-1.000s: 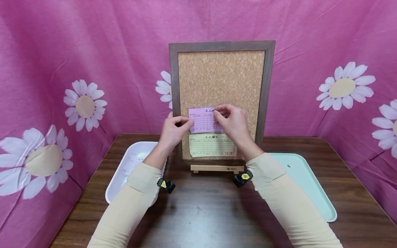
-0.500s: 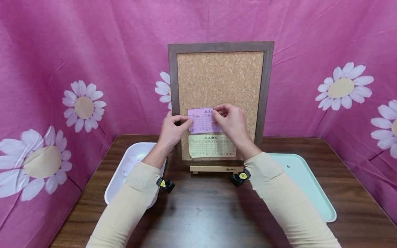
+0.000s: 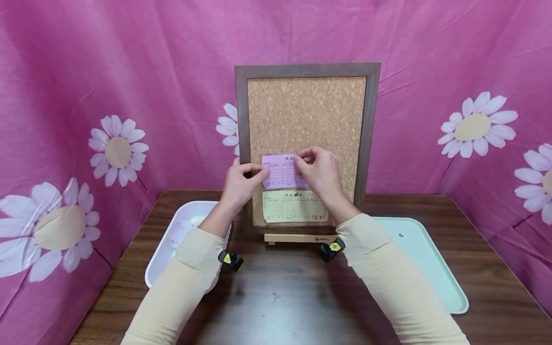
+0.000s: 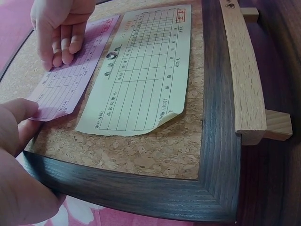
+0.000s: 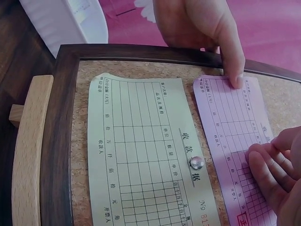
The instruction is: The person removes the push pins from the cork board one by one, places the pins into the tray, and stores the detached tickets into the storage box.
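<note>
A framed cork board (image 3: pixel 306 115) stands upright on a wooden easel (image 3: pixel 295 237). A yellow slip (image 3: pixel 293 207) hangs low on it, held by a silver pin (image 5: pixel 196 163). Just above lies a pink slip (image 3: pixel 279 172). My left hand (image 3: pixel 241 182) wraps the frame's left edge, and its thumb (image 5: pixel 233 70) presses the pink slip's left end to the cork. My right hand (image 3: pixel 319 170) has curled fingers (image 4: pixel 59 47) on the slip's top middle, thumb and forefinger pinched together. Whatever they pinch is hidden.
A white tray (image 3: pixel 168 249) with a paper in it sits left of the board. A mint-green tray (image 3: pixel 431 268) with one small pin (image 3: pixel 400 235) lies to the right. Pink flowered cloth closes in the back and sides of the brown table (image 3: pixel 280 297).
A silver pin head showed at my right fingertips a second ago; the fingers now cover it. Both hands stay on the pink slip. The view has tipped slightly.
</note>
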The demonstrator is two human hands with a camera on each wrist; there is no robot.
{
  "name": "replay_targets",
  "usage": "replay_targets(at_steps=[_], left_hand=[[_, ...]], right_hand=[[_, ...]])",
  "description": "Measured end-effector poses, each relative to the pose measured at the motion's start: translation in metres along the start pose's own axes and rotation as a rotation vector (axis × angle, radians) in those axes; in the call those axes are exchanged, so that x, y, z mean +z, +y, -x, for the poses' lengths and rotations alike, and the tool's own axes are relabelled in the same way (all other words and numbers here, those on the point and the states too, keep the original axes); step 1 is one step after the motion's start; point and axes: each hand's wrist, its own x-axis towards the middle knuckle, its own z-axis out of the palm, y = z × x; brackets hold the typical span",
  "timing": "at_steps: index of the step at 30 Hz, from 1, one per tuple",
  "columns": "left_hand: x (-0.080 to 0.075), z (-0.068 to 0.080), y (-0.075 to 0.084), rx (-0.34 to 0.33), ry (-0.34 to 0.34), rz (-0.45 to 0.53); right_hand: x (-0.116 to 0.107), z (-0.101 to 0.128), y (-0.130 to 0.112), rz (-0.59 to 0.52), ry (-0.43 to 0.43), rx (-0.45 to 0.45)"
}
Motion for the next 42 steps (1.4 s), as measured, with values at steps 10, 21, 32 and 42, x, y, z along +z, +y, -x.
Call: replay_targets(at_steps=[10, 21, 32, 42], left_hand=[[0.001, 0.0, -0.001, 0.009, 0.013, 0.014], [0.0, 0.001, -0.001, 0.022, 0.018, 0.009], [0.002, -0.001, -0.002, 0.029, 0.016, 0.009], [0.001, -0.001, -0.002, 0.035, 0.019, 0.005]], right_hand=[[0.001, 0.001, -0.004, 0.041, 0.02, 0.004], [0.004, -0.002, -0.01, 0.138, 0.018, -0.023], [0.002, -0.003, -0.009, 0.138, 0.018, -0.019], [0.003, -0.004, -0.007, 0.132, 0.016, -0.033]])
